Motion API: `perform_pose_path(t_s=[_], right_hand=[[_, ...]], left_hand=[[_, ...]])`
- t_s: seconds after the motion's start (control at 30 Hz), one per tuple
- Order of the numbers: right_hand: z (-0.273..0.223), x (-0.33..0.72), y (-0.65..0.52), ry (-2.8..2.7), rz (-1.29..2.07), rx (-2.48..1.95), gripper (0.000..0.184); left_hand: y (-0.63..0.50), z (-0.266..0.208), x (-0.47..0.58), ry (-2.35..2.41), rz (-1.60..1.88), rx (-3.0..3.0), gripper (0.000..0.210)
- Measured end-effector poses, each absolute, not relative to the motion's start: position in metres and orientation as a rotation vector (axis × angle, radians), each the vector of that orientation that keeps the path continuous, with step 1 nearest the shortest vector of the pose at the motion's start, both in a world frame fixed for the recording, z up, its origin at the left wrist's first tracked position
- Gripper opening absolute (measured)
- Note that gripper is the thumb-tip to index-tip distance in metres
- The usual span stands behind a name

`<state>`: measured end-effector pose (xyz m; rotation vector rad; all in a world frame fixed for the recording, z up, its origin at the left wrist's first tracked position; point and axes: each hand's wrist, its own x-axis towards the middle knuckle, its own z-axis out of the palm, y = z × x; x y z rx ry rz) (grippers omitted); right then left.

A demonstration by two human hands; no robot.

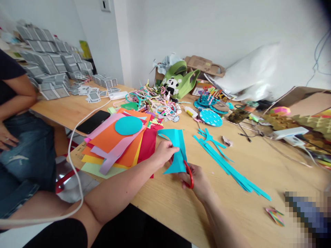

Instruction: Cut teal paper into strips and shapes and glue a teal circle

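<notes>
Between my hands is a piece of turquoise paper (177, 137) with a curved cut-out on its left side. My left hand (165, 152) pinches it by that side. My right hand (195, 179) grips red-handled scissors (190, 175), whose blades lie along the paper's lower right edge and are mostly hidden. Left of the paper, a turquoise paper circle (128, 124) rests on a stack of coloured sheets (108, 137) in orange, pink, yellow and red. Long turquoise paper strips (227, 165) lie on the table to the right of my hands.
A black phone (93, 122) and a white cable (69, 158) lie at the left. Behind are a tangled craft pile (155, 100), a green panda bag (178, 81), a glue bottle (190, 112) and a dotted blue disc (210, 117). Another person (15, 113) sits at far left.
</notes>
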<state>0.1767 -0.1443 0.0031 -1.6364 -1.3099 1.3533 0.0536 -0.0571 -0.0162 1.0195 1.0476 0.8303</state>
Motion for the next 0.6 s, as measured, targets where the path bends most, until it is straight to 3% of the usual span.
perform_pose_path(t_s=[0.6], right_hand=[[0.0012, 0.1773, -0.1439, -1.297, 1.318, -1.659, 0.013]], left_hand=[[-0.0599, -0.0114, 0.0557, 1.048, 0.794, 1.002, 0.019]])
